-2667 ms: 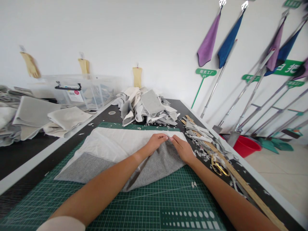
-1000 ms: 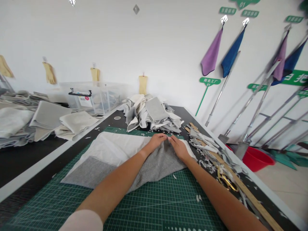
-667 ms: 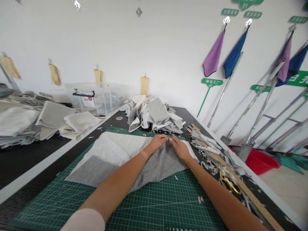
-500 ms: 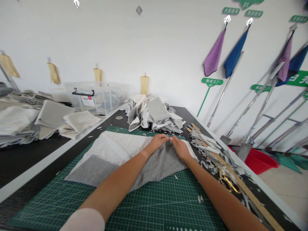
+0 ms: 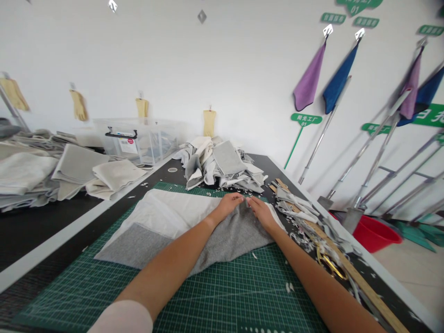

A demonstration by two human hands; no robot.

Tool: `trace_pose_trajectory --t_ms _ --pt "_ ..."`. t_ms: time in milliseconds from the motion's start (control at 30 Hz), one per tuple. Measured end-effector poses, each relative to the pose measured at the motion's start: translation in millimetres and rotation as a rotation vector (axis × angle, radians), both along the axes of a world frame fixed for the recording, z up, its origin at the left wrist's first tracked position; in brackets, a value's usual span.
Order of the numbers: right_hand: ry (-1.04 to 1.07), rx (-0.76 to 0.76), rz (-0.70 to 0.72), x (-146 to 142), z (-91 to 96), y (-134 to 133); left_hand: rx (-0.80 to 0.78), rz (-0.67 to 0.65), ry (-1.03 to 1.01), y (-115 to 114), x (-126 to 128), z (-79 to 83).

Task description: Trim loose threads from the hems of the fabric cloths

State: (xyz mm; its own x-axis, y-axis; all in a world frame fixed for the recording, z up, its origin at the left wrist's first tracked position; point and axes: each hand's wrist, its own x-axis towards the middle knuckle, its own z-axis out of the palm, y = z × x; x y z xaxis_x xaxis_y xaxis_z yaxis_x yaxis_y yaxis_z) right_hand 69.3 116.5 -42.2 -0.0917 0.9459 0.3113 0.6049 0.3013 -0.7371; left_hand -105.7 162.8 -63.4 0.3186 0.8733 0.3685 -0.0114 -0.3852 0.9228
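A piece of fabric [image 5: 138, 245], grey on one face and white on the other, lies partly folded over on a green cutting mat [image 5: 215, 296]. My left hand [image 5: 229, 203] pinches the fabric's far edge. Close beside it, my right hand [image 5: 261, 212] pinches the same edge, and the fingertips of both nearly meet. Between the hands the grey side is lifted a little and wrinkled. My forearms cover part of the cloth, and the exact grip of the fingertips is too small to make out.
Behind the mat rises a heap of grey and white cloth pieces [image 5: 225, 159]. To the right lie fabric scraps [image 5: 298, 206], a long wooden ruler [image 5: 367, 291] and gold-handled scissors [image 5: 331, 263]. Folded cloths [image 5: 79, 166] and a clear plastic bin [image 5: 145, 138] stand on the left.
My right hand's fingertips have shifted slightly within the pinch at the edge. Otherwise the cloth and my left hand look nearly the same.
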Motion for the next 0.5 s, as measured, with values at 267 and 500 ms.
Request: trace_pose_trajectory --t_ms 267,500 --pt "0.022 0.012 -0.031 1.4 0.9 2.6 0.01 0.013 0.012 -2.6 -1.1 3.2" --pt "0.117 -0.017 -0.007 10.4 -5.6 8.1 0.015 -0.002 0.126 1.3 -0.2 -2.1"
